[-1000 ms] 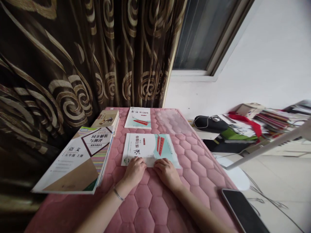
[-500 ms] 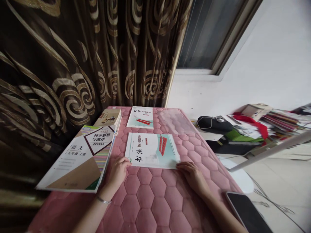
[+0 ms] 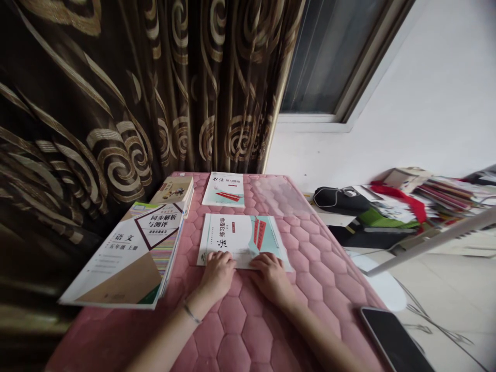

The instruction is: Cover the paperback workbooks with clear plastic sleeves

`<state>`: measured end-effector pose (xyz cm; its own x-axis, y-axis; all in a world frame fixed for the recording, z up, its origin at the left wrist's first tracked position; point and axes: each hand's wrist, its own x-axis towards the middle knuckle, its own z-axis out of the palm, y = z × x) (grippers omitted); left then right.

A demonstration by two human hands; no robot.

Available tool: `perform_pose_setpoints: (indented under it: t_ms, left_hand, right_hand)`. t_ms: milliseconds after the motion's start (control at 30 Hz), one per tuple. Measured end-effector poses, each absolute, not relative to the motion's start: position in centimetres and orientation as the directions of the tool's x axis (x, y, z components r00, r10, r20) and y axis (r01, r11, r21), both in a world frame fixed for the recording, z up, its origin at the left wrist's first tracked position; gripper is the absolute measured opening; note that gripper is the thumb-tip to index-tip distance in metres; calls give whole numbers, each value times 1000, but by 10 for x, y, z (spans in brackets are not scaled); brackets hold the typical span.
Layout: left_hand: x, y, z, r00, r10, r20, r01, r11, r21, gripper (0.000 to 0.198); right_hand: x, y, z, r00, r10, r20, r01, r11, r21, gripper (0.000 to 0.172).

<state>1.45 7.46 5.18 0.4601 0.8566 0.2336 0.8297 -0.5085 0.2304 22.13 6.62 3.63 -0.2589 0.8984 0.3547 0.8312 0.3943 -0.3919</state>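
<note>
Both left hand point(image 3: 219, 274) and right hand point(image 3: 273, 279), half curled, touch the near edge of the flat middle book point(image 3: 238, 235) on the surface point(image 3: 242, 330); can't tell if they pinch. Pressing looks half done.

White-and-teal booklet point(image 3: 242, 236) with red banner, closed, cover up, print turned sideways, on pink quilted tabletop point(image 3: 248, 330).
</note>
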Motion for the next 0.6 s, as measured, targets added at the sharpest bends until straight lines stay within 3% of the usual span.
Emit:
perform_pose_setpoints:
  t_ms: [133, 267, 433, 600]
  left_hand:
    - [33, 80, 44, 482, 842, 242, 826, -529, 195, 25]
    - [25, 80, 42, 497, 824, 273, 813, -552, 187, 25]
    - [-7, 76, 44, 438, 850, 291, 835, -505, 218, 23]
    - [-47, 72, 43, 353, 884, 306, 871, -430, 237, 35]
  right_hand:
    - [191, 76, 36, -313, 877, 365, 833, 439, -338, 4]
    - [194, 79, 32, -315, 873, 373, 838, 440, -324, 7]
    - [228, 73, 27, -283, 890, 358, 808, 423, -410, 16]
    - [286, 69, 22, -219, 915, 340, 771, 376, -514, 24]
